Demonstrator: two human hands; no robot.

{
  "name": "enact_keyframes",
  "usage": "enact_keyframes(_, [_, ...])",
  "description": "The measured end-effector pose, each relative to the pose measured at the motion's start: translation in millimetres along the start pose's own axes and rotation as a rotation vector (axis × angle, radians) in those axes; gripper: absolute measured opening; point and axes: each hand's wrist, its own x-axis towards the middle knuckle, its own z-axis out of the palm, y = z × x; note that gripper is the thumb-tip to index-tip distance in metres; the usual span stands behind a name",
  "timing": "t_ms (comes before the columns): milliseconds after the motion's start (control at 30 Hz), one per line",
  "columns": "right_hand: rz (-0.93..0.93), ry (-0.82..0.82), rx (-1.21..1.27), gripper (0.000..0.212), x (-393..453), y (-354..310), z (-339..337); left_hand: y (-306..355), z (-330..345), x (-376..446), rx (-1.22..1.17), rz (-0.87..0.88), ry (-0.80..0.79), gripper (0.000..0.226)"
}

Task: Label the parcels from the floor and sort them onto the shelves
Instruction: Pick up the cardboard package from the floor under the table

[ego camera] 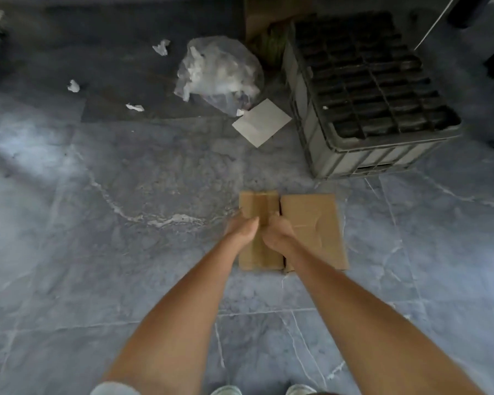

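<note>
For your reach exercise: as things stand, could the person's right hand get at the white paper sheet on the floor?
Probably yes: the right hand is on the cardboard, and only bare floor lies between it and the white paper sheet.

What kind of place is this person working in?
Probably a stockroom or packing area. A grey plastic crate stands on the marbled tile floor, near a clear bag of waste paper; both hands grip flattened cardboard.

The fingertips of the left hand (241, 228) and right hand (278, 233) were hidden, curled against the flat brown cardboard parcel (311, 223), so their grip could not be judged. Both forearms ran out past the bottom edge. What filled the crumpled clear plastic bag (220, 75) was blurred. The grey plastic crate's (354, 155) dark compartments were too dim to read.
</note>
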Motion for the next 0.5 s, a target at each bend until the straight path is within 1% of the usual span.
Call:
enact_keyframes(133, [0.019, 0.045, -0.079, 0.055, 35.7, 5.2, 15.4, -3.4, 10.3, 36.5, 0.081, 0.003, 0.024, 0.059])
enact_keyframes(233, [0.049, 0.071, -0.114, 0.070, 54.0, 6.8, 21.9, -5.5, 9.4, 58.2, 0.146, 0.012, 0.021, 0.063])
enact_keyframes(300, [0.075, 0.070, -0.093, 0.071, 64.2, 8.9, 24.1, -8.4, 10.9, 67.6, 0.171, 0.008, -0.016, 0.064])
enact_keyframes(367, [0.118, 0.049, -0.033, 0.068, 71.0, 10.4, 23.6, -11.0, 13.6, 69.6, 0.143, -0.038, -0.083, 0.066])
enact_keyframes(433, [0.158, 0.043, 0.039, 0.064, 72.2, 8.3, 20.3, -10.5, 13.7, 65.5, 0.065, -0.075, -0.138, 0.069])
enact_keyframes(500, [0.170, 0.064, 0.093, 0.059, 63.8, 0.5, 14.5, -6.3, 8.4, 58.9, -0.034, -0.061, -0.139, 0.071])
